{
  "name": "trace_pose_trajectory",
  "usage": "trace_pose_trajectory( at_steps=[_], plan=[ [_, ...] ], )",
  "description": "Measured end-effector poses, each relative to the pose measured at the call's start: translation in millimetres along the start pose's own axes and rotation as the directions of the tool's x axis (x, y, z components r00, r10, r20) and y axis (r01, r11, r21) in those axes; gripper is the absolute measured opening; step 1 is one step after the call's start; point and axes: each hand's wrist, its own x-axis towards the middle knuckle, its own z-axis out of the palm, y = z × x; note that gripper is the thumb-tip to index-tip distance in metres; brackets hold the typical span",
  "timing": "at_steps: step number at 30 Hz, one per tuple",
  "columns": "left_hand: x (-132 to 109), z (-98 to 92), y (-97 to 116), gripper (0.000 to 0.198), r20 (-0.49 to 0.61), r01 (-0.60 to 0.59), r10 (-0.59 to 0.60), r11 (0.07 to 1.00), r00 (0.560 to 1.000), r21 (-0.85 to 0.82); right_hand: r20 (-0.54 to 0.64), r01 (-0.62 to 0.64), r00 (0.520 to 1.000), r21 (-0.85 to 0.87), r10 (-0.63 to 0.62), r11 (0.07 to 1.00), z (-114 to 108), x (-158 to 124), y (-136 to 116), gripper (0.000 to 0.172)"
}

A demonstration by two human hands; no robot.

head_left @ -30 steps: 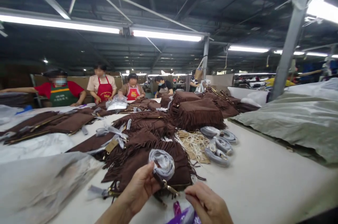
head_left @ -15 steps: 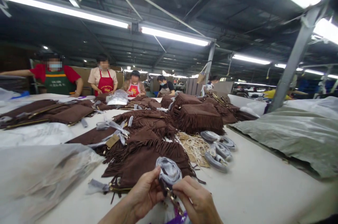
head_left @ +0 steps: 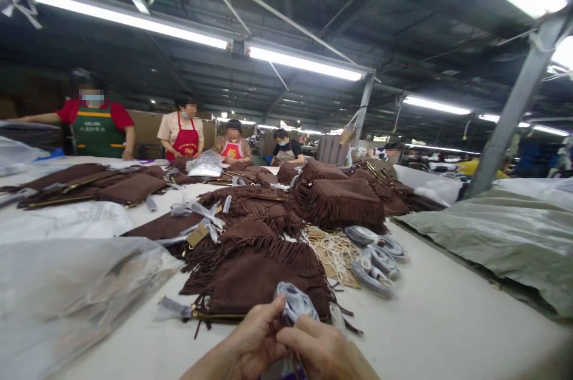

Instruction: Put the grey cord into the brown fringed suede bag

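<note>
A coiled bag strap [head_left: 295, 301] wrapped in greyish film is between my hands at the bottom centre. My left hand [head_left: 257, 335] is closed around its left side, thumb on the coil. My right hand [head_left: 320, 347] is closed at its lower right, fingertips against the left hand. The strap's lower end is mostly hidden by my fingers. Just beyond lies a dark brown fringed bag [head_left: 264, 275] with a gold zip along its near edge. A wrapped zip pull [head_left: 173, 308] sticks out at its left corner. Something purple shows faintly below my hands.
More brown fringed bags [head_left: 342, 204] are stacked behind. Right of centre are cream strings with tags [head_left: 333, 252] and several wrapped coiled straps [head_left: 376, 266]. Plastic sheeting [head_left: 80, 296] covers the near left; a greenish covered pile [head_left: 505, 237] stands right. Several co-workers [head_left: 183, 135] stand across the table.
My right hand has closed in toward my left, covering the strap's metal clasp that showed before. The coil sits slightly lower and further right in view. The camera view has shifted a little.
</note>
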Motion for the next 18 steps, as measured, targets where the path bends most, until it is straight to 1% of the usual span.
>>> trace_pose_trajectory(
  at_steps=[1, 2, 3, 4, 5, 6, 7, 8, 9, 10, 11, 12, 14, 16, 18],
  plan=[
    [-1, -0.7, 1, 0.033, 0.003, 0.002, -0.002, 0.997, 1.0, 0.078, -0.004, -0.009, 1.0, 0.023, 0.009, 1.0, 1, 0, -1, 0.022],
    [-2, -1.1, 4, 0.035, 0.007, 0.011, -0.012, 0.978, 1.0, 0.207, -0.023, -0.024, 0.999, 0.076, 0.026, 0.997, 2, -1, 0, 0.023],
    [-5, -1.0, 8, 0.036, 0.006, 0.0, -0.002, 0.925, 1.0, 0.379, -0.057, -0.04, 0.997, 0.146, 0.048, 0.989, 4, -1, 1, 0.024],
    [-10, -0.4, 14, 0.036, 0.005, -0.046, 0.053, 0.818, 0.999, 0.573, -0.105, -0.047, 0.992, 0.216, 0.071, 0.975, 5, -3, 2, 0.025],
    [-15, 1.1, 20, 0.034, 0.022, -0.121, 0.158, 0.651, 0.987, 0.749, -0.155, -0.054, 0.983, 0.275, 0.099, 0.96, 7, -4, 4, 0.025],
    [-21, 3.4, 27, 0.029, 0.074, -0.204, 0.291, 0.446, 0.954, 0.871, -0.19, -0.066, 0.973, 0.319, 0.132, 0.946, 8, -5, 6, 0.025],
    [-27, 6.4, 33, 0.024, 0.163, -0.285, 0.419, 0.247, 0.893, 0.926, -0.207, -0.086, 0.964, 0.346, 0.166, 0.934, 8, -5, 8, 0.025],
    [-32, 9.8, 37, 0.019, 0.264, -0.357, 0.511, 0.09, 0.818, 0.93, -0.2, -0.109, 0.961, 0.361, 0.191, 0.926, 7, -5, 10, 0.024],
    [-37, 13.2, 41, 0.014, 0.364, -0.43, 0.552, -0.011, 0.75, 0.903, -0.179, -0.131, 0.962, 0.367, 0.208, 0.921, 6, -5, 11, 0.024],
    [-41, 16.2, 42, 0.01, 0.448, -0.5, 0.551, -0.063, 0.704, 0.863, -0.152, -0.148, 0.964, 0.373, 0.218, 0.916, 5, -4, 12, 0.022],
    [-43, 18.4, 41, 0.008, 0.518, -0.568, 0.532, -0.083, 0.67, 0.819, -0.133, -0.151, 0.967, 0.381, 0.216, 0.912, 4, -3, 13, 0.02],
    [-43, 19.7, 40, 0.009, 0.575, -0.626, 0.513, -0.091, 0.637, 0.775, -0.134, -0.142, 0.968, 0.394, 0.21, 0.908, 3, -2, 13, 0.017],
    [-41, 19.2, 34, 0.018, 0.647, -0.697, 0.491, -0.106, 0.583, 0.709, -0.159, -0.125, 0.965, 0.424, 0.21, 0.897, 4, 0, 12, 0.013],
    [-36, 16.3, 30, 0.024, 0.679, -0.722, 0.476, -0.123, 0.559, 0.68, -0.17, -0.141, 0.956, 0.448, 0.239, 0.883, 6, 1, 11, 0.011],
    [-33, 13.3, 28, 0.024, 0.703, -0.735, 0.455, -0.142, 0.546, 0.663, -0.156, -0.188, 0.946, 0.449, 0.284, 0.873, 8, 1, 11, 0.009]
  ],
)
